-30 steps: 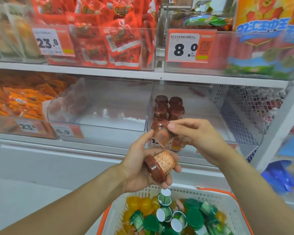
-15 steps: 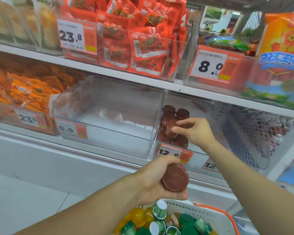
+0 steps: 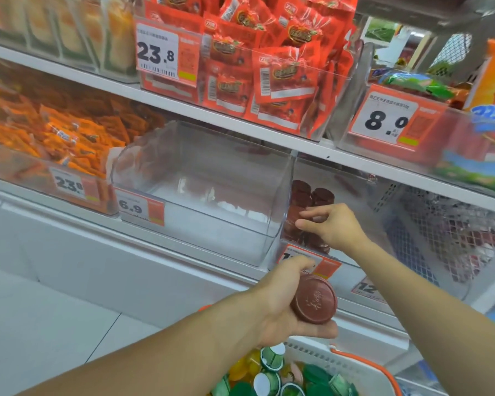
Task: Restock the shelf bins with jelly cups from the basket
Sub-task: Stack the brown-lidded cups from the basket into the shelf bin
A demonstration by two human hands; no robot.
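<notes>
Two bare forearms enter from the lower edge of the head view, each ending in a bare hand. The left hand [image 3: 286,307] wears no glove, ring or watch, and its wrist just behind it carries no band. The right hand [image 3: 333,228] is likewise ungloved, with short, unpainted fingernails visible on its fingers [image 3: 309,214]. No sleeve shows on either arm; both are uncovered as far back as the frame reaches.

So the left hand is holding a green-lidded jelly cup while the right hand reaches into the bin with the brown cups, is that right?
Not quite. In the head view the left hand holds a brown-lidded jelly cup, not a green one. The right hand does reach into the bin with the brown cups.
</notes>
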